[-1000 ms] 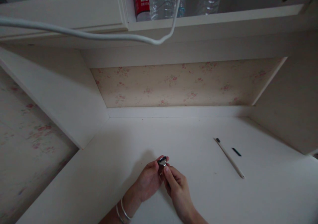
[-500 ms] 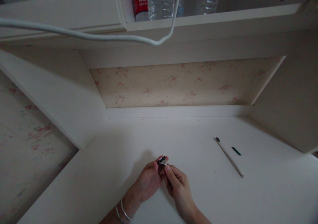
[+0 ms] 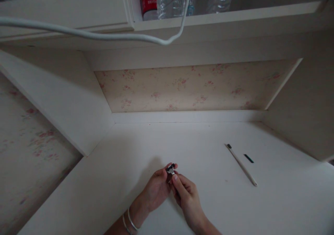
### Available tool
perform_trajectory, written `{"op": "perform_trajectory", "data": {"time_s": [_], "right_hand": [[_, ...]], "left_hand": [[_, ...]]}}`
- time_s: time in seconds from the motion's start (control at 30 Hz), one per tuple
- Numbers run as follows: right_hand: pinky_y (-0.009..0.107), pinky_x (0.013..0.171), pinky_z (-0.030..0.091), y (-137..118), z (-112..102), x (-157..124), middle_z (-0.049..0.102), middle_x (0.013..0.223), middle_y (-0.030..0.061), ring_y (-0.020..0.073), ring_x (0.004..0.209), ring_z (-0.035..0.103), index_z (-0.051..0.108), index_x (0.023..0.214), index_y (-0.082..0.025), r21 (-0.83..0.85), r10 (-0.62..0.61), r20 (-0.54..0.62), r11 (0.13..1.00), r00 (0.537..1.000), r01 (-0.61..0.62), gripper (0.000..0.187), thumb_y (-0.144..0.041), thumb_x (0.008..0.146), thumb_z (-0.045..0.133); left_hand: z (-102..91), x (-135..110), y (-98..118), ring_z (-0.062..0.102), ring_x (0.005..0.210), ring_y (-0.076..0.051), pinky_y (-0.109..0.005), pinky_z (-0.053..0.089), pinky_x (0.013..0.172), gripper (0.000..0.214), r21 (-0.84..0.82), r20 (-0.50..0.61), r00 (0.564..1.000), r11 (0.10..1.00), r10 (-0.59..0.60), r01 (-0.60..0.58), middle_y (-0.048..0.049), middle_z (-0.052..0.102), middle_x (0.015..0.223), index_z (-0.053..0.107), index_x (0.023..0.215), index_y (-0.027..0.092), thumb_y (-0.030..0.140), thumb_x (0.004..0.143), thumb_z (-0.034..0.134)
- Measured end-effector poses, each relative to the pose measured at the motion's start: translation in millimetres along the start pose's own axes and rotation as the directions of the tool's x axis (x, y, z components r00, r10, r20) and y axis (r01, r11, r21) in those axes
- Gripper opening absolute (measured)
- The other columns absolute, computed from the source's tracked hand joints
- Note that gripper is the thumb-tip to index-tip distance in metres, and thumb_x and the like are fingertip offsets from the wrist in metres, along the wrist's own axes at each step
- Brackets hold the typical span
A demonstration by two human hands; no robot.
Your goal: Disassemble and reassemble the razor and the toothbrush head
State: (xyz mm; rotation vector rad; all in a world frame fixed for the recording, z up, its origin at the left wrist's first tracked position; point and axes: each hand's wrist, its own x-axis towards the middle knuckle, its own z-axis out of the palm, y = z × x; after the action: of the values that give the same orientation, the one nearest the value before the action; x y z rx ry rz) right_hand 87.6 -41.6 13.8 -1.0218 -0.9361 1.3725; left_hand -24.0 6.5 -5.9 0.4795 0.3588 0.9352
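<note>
In front of me, low in the head view, both hands meet over the white desktop (image 3: 109, 183). A small black-and-silver metal piece (image 3: 170, 169) sits between them; its exact kind is too small to make out. My left hand (image 3: 158, 188), palm turned up, has its fingers closed around the black part. My right hand (image 3: 186, 195) pinches the silver part between thumb and forefinger. The lower fingers of each hand are partly hidden. Two pale bangles (image 3: 132, 221) circle the left wrist.
To the right lie a thin white toothbrush-like stick (image 3: 242, 166) with a dark end and a short dark green strip (image 3: 248, 158). Overhead, a white cable (image 3: 104, 37) hangs before a shelf (image 3: 221, 21) with clear plastic bottles (image 3: 171, 2) and a red-labelled bottle (image 3: 150, 2).
The silver part has turned slightly between my fingers. Both hands stay in nearly the same place, and the view has shifted a little.
</note>
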Motion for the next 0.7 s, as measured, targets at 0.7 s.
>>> {"op": "perform_trajectory", "data": {"time_s": [0.7], "right_hand": [[0.023,0.045,0.017,2.7,-1.7,0.2,0.038,0.062,-0.0025,0.0089,0.053,0.026,0.058,0.072,-0.015,-0.083,-0.085,-0.022,0.993,0.996,0.083,0.039,-0.051,0.086,0.051]], "left_hand": [[-2.0,0.8,0.1,0.059,0.092,-0.017,-0.030,0.041,0.083,0.025,0.004,0.024,1.000,1.000,0.010,-0.010,-0.0049,0.070,0.108,0.072,0.097,0.019,0.028,0.073,0.073]]}}
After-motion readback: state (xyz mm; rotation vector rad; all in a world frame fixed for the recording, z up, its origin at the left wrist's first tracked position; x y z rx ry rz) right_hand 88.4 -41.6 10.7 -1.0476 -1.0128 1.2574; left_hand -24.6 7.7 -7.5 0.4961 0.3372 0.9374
